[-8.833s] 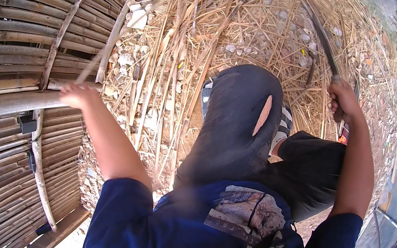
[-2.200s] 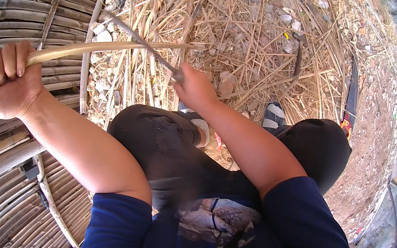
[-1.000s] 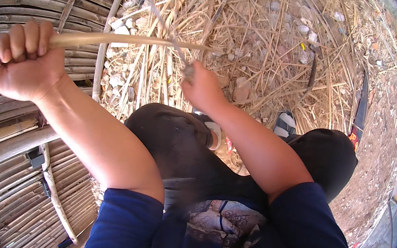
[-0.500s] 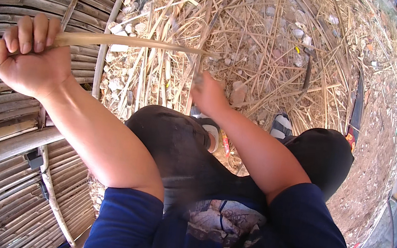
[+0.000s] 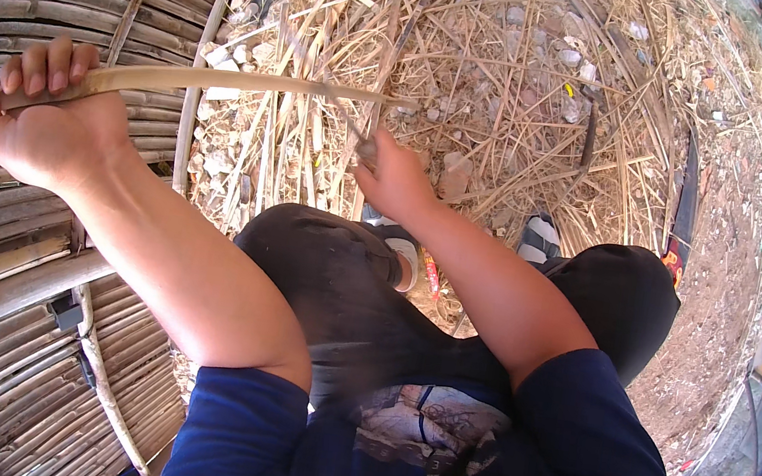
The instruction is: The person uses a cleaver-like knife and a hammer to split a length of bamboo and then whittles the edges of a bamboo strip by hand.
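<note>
At the left, my left hand [image 5: 65, 115] is raised palm up, fingers curled over one end of a long, pale bamboo strip [image 5: 228, 80]. The strip bows slightly and reaches across to the right, its thin far end above my right hand [image 5: 396, 177]. That hand is closed round the handle of a knife [image 5: 348, 126]. Its thin grey blade points up and to the left, smeared by motion, and crosses the strip in this view. Whether blade and strip touch, I cannot tell.
A slatted bamboo wall [image 5: 55, 12] stands close on my left. Loose bamboo shavings [image 5: 508, 149] and stones cover the ground ahead. A dark flat piece [image 5: 686, 201] lies at the right, beyond my bent knee [image 5: 618, 298]. Sandals show between my legs.
My left hand has shifted slightly left, with more of the strip showing across its palm. My right hand has moved a little left, and the knife's blade now shows slanting up-left.
</note>
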Action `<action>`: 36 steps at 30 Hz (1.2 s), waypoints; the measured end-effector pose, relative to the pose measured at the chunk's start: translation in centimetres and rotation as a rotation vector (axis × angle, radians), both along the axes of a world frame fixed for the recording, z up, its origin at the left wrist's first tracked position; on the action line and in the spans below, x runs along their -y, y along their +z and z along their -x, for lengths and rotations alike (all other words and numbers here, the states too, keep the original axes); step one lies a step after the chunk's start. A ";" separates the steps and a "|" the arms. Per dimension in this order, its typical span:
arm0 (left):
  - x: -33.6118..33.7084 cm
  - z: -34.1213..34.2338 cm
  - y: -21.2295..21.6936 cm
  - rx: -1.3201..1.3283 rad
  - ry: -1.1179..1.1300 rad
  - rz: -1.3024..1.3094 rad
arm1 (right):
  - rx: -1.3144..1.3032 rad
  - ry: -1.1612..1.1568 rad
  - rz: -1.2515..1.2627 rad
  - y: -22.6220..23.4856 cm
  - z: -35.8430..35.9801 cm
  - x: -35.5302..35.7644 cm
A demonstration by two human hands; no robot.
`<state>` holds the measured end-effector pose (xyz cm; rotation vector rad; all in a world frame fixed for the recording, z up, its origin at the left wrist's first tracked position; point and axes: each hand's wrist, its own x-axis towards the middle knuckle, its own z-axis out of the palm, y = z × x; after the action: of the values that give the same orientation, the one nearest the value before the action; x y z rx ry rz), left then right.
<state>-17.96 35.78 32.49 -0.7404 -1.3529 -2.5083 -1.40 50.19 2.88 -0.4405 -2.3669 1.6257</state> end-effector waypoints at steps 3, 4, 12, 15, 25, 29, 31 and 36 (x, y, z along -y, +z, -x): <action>0.5 0.9 -0.5 0.035 0.051 -0.012 | 0.230 -0.117 -0.111 -5.1 -1.8 -1.1; 0.8 1.2 -0.4 0.034 0.059 -0.020 | 0.319 -0.120 -0.119 -5.1 -1.9 -1.8; 0.6 1.0 -0.3 0.037 -0.025 -0.018 | 0.182 0.094 0.046 3.9 0.1 -0.7; 1.7 1.9 -0.5 0.006 -0.097 -0.012 | 0.258 0.036 0.053 -0.2 -0.3 0.1; 0.6 1.3 -0.6 -0.006 0.046 0.022 | 0.165 0.007 0.069 2.3 0.0 -0.5; -0.3 0.9 -0.4 -0.012 0.074 0.071 | 0.184 -0.067 0.089 -1.4 -0.6 0.6; -0.5 0.7 -0.1 -0.019 0.093 0.079 | 0.270 -0.144 0.056 -4.2 -1.4 -0.1; -2.4 -1.3 0.0 -0.001 0.200 0.069 | 0.314 -0.191 0.018 -4.3 -1.3 -1.4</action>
<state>-16.69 38.16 32.50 -0.5873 -1.4418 -2.3174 -0.08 51.62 -1.46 -0.9570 -2.4332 1.5881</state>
